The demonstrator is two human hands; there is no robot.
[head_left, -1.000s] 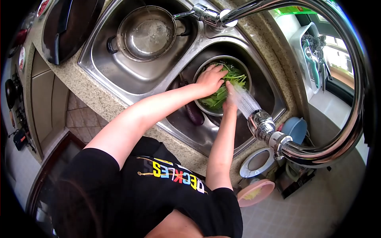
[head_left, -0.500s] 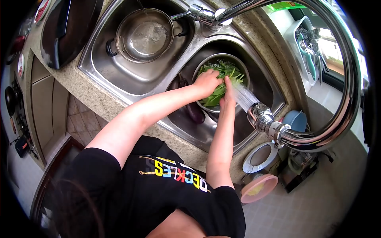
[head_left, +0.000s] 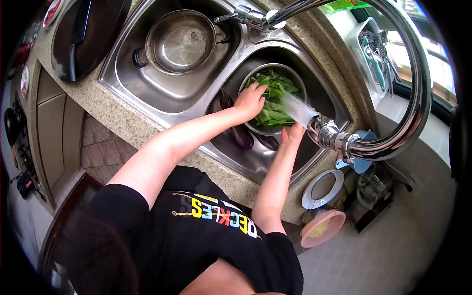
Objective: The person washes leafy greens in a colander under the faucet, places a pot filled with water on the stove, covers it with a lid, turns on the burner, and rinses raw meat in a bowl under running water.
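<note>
A round metal bowl [head_left: 305, 87] full of leafy greens [head_left: 273, 110] stands in the right sink basin. My left hand [head_left: 250, 102] reaches over the bowl's left side, its fingers closed together on the greens. At the bowl's near right rim is my right hand [head_left: 293, 133], thumb and fingers around the edge; its fingertips are partly hidden. Water sprays from the chrome faucet head [head_left: 322, 132] onto the greens between my hands. An eggplant [head_left: 242, 137] lies beside the bowl, partly under my left forearm.
A two-handled metal pot [head_left: 181, 42] stands in the left basin. On the counter to the left lies a dark pan lid or board with a knife [head_left: 80, 29]. A pink bowl [head_left: 323, 229] and a blue container [head_left: 365, 147] are at the right. The faucet neck [head_left: 418, 88] arches over the right side.
My hands have moved apart. The right went from the greens down to the bowl's rim, the left drew slightly back. The greens are spread out in the bowl under the spray.
</note>
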